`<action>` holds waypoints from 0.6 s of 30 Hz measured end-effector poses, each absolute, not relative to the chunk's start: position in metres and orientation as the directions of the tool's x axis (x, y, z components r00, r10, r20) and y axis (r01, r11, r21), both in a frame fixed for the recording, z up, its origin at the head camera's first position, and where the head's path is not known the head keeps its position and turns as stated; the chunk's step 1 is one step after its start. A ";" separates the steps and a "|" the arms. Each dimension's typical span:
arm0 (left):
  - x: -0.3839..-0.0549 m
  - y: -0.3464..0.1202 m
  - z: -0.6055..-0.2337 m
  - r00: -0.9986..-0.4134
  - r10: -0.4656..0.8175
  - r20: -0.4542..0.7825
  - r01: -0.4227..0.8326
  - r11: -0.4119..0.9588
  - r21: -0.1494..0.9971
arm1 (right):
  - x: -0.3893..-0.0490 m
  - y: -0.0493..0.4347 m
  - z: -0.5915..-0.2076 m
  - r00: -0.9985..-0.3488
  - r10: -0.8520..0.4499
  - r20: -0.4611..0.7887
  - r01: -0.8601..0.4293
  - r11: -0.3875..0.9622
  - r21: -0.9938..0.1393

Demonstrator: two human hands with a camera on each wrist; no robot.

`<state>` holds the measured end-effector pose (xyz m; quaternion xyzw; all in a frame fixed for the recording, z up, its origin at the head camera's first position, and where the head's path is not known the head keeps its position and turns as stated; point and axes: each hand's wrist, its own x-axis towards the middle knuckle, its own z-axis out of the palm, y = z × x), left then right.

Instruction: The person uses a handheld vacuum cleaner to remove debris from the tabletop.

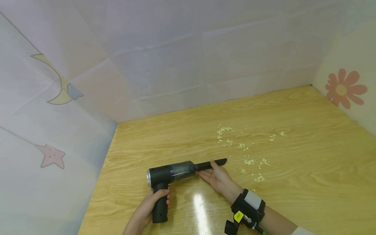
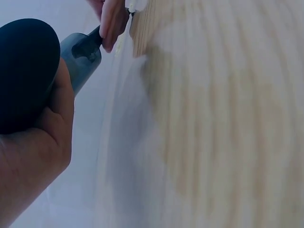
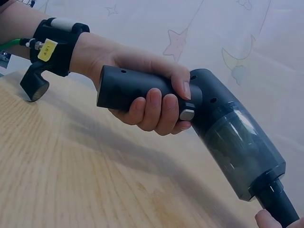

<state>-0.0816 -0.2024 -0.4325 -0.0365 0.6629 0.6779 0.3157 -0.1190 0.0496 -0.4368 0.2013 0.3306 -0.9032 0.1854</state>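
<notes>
Hands (image 1: 148, 205) (image 1: 218, 179) on vac (image 1: 180, 170), wood tbl (image 1: 132, 143), pale walls (image 1: 164, 55)

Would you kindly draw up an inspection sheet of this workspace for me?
Surface: wood-grain table, with a bright glare near its front.
Job's things: black handheld vacuum with a see-through section and a narrow nozzle.
Clutter: pale flakes scattered in small patches, mostly right of the nozzle.
Left hand: grips the vacuum's handle.
Right hand: holds the nozzle, thumb on top.
Cables: green cable at the left wrist's strap; another at the right's.
Surroundings: pale, creased wall covering printed with a moon, star and flower.
</notes>
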 end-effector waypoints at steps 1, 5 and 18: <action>-0.081 -0.203 -0.433 -0.796 0.382 -0.470 -0.478 0.080 0.875 | -0.118 0.050 -0.437 -0.851 -0.207 -0.483 0.470 -0.710 -0.524; -0.079 -0.204 -0.434 -0.785 0.399 -0.474 -0.485 0.082 0.871 | -0.112 0.054 -0.437 -0.852 -0.219 -0.476 0.476 -0.702 -0.530; -0.078 -0.203 -0.433 -0.766 0.442 -0.468 -0.487 0.077 0.870 | -0.099 0.065 -0.437 -0.848 -0.246 -0.469 0.496 -0.683 -0.537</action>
